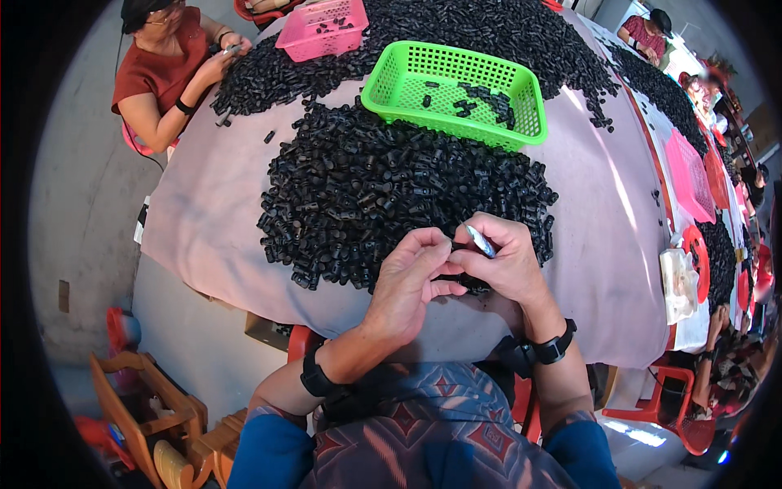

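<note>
My left hand [413, 277] is closed in a pinch, thumb against fingers; whatever it holds is hidden behind the fingertips. Close against it, my right hand [511, 259] grips a small slim tool with a white and blue handle [481, 242]. The tool's working end is too small to make out. Both hands meet over the near edge of a heap of small black cylindrical plastic parts [350, 196]. Just beyond that heap stands a bright green perforated basket [533, 114] with several black parts in it.
A pale pink cloth [216, 216] covers the table. Farther back lies a larger black heap [489, 33] beside a pink basket [322, 45]. At the left a person in a rust-red top [159, 77] works with both hands. More people sit along another table at the right. Red stools [672, 407] stand below.
</note>
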The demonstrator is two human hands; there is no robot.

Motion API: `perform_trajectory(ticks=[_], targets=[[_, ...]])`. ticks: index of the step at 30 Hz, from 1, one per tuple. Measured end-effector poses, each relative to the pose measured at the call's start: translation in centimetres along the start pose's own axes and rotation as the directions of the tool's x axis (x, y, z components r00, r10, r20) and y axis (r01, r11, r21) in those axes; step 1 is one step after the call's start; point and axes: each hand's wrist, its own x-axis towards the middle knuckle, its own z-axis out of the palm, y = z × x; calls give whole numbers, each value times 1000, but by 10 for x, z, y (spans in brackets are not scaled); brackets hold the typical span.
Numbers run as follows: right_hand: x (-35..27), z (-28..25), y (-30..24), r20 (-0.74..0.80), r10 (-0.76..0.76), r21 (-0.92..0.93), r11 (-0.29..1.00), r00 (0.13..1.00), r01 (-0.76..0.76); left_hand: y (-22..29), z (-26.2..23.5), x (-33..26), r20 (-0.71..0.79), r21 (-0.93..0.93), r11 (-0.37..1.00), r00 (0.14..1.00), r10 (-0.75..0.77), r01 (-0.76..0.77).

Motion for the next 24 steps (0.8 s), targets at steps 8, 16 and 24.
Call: perform_trajectory(ticks=[8,16,24], targets=[[-1,-6,2,49,137,149,978,989,-143,2,-1,1,11,109,994,999,-30,29],[-1,-1,4,5,142,179,974,990,-140,-2,-2,4,35,-85,991,994,-105,108],[-2,-1,1,30,114,170,978,993,-117,0,0,1,62,-96,989,992,-108,114]])
